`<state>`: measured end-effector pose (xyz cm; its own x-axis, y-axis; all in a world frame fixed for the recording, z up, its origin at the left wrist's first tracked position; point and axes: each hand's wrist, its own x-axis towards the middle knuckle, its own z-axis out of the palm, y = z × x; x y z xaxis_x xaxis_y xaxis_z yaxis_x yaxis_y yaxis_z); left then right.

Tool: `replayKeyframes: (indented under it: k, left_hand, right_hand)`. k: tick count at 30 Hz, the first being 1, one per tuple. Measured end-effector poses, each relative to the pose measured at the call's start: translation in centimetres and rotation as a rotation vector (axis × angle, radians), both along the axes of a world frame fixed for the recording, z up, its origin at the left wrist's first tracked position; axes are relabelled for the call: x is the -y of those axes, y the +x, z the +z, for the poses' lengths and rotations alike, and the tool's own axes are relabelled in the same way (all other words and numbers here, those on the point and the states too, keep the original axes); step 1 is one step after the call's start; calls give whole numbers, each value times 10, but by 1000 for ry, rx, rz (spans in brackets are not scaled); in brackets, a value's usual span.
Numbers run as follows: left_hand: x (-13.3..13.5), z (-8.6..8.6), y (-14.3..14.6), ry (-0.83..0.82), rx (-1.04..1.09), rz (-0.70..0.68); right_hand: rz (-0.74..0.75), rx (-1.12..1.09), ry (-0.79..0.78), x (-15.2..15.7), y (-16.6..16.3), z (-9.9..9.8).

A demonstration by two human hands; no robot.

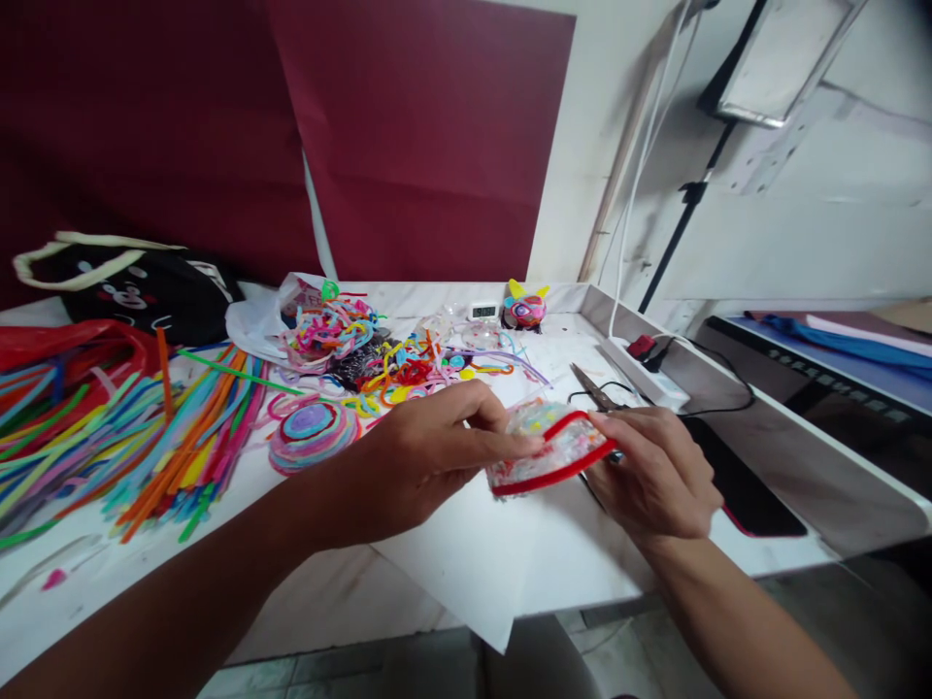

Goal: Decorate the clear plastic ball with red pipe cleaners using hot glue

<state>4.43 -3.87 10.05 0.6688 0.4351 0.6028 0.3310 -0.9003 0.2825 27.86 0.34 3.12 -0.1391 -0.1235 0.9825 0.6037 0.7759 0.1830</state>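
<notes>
Above the white table, both hands hold a clear, shiny plastic half-shell (pixel 520 474) with a red pipe cleaner (pixel 557 479) along its rim. My left hand (pixel 429 447) pinches it from the left, its fingertip on the red strip. On the other side, my right hand (pixel 651 471) grips the rim between thumb and fingers. Scissors (pixel 593 388) show their blades just behind the right hand; whether that hand also holds them, I cannot tell. A coiled pipe-cleaner dome (pixel 312 434) in purple, blue and pink sits left of my left hand.
Bundled pipe cleaners (pixel 193 437) spread across the left, near a black bag (pixel 131 291). A tangled heap of pieces (pixel 335 330) lies behind the hands. A finished-looking colourful ball with yellow ears (pixel 525 309), a power strip (pixel 645 372) and a dark phone (pixel 749 490) stand towards the right.
</notes>
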Motion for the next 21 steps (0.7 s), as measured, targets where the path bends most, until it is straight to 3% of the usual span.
replayKeyframes:
  k: [13, 21]
  left_hand:
    - [2, -14, -5, 82, -51, 16]
    - [-2, -38, -1, 388, 49, 124]
  right_hand:
    - [2, 20, -14, -4, 4, -10]
    - [-28, 43, -44, -7, 6, -19]
